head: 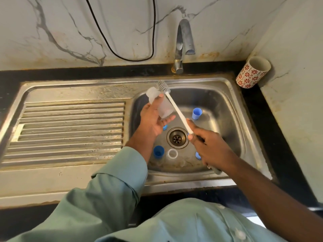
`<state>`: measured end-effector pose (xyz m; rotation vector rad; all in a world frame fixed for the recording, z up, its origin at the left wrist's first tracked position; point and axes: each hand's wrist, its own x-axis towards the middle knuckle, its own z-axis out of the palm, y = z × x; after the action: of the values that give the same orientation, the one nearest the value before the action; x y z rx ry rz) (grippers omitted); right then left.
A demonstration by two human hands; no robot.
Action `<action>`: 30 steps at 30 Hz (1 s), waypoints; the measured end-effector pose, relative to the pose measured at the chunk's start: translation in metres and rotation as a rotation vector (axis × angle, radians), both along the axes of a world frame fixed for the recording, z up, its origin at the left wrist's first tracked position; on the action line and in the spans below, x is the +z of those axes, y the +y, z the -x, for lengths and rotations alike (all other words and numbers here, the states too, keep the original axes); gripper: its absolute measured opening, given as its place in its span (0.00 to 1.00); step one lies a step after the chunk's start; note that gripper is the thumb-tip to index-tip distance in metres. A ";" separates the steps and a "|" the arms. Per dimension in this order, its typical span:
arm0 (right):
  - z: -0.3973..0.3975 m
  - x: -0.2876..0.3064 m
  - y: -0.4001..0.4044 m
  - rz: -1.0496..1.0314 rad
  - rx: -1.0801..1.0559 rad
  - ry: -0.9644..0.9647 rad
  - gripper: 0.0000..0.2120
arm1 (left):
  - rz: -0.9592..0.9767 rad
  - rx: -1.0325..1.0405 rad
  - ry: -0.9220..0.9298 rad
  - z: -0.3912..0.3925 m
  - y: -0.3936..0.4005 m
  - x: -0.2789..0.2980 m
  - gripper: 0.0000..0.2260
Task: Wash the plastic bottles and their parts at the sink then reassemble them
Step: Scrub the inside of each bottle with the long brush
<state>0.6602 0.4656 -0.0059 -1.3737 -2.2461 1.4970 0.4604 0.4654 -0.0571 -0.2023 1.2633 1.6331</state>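
You're early on: left hand (153,119) grasping a clear bottle (161,106), right hand (208,145) clenching the brush (174,105) outside it, blue caps (197,113) loose in the sink (227,119), nothing reassembled.

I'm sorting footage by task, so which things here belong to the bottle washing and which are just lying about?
Part of the job: clear bottle in the left hand; brush in the right hand; blue caps; white ring; sink.

Just lying about: patterned cup; black cable.
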 end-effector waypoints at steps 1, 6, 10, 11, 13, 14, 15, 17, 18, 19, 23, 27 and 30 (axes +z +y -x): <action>0.000 0.000 0.002 -0.029 0.025 -0.019 0.22 | -0.007 0.040 -0.017 0.002 0.000 -0.001 0.23; -0.018 0.008 -0.009 -0.010 0.129 -0.052 0.23 | -0.004 0.142 -0.001 0.019 -0.004 0.001 0.19; 0.005 -0.005 0.006 -0.077 0.059 0.000 0.24 | 0.109 -0.006 0.129 -0.003 0.004 0.003 0.15; 0.006 -0.005 0.007 -0.075 0.074 -0.006 0.23 | 0.118 0.039 0.126 0.000 0.005 0.004 0.15; -0.004 -0.002 0.004 -0.064 0.135 -0.011 0.23 | 0.115 0.179 0.089 0.015 0.005 0.004 0.17; -0.011 -0.001 0.000 -0.063 0.164 -0.018 0.23 | 0.113 0.225 0.080 0.022 0.004 0.002 0.18; -0.015 0.002 -0.005 -0.049 0.180 -0.028 0.23 | 0.110 0.229 0.096 0.024 0.002 0.000 0.18; -0.012 -0.001 -0.005 -0.014 0.121 0.008 0.24 | 0.110 0.109 0.151 0.014 0.002 -0.001 0.18; -0.006 -0.005 0.000 -0.015 0.071 0.025 0.23 | 0.103 0.035 0.167 0.007 0.003 -0.003 0.19; 0.000 -0.007 0.005 -0.030 0.040 0.024 0.23 | 0.097 -0.006 0.171 0.001 0.005 -0.004 0.21; -0.005 -0.004 0.006 -0.016 0.098 0.000 0.24 | 0.061 0.171 0.096 0.015 0.005 0.002 0.22; -0.016 0.002 -0.007 0.107 0.076 0.034 0.24 | 0.084 0.132 0.152 0.020 -0.002 0.001 0.16; 0.002 -0.004 0.003 0.058 0.003 0.053 0.23 | 0.088 0.010 0.179 -0.001 0.002 0.004 0.10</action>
<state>0.6586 0.4691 -0.0095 -1.3306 -2.1905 1.5920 0.4611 0.4678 -0.0531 -0.1187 1.4738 1.6338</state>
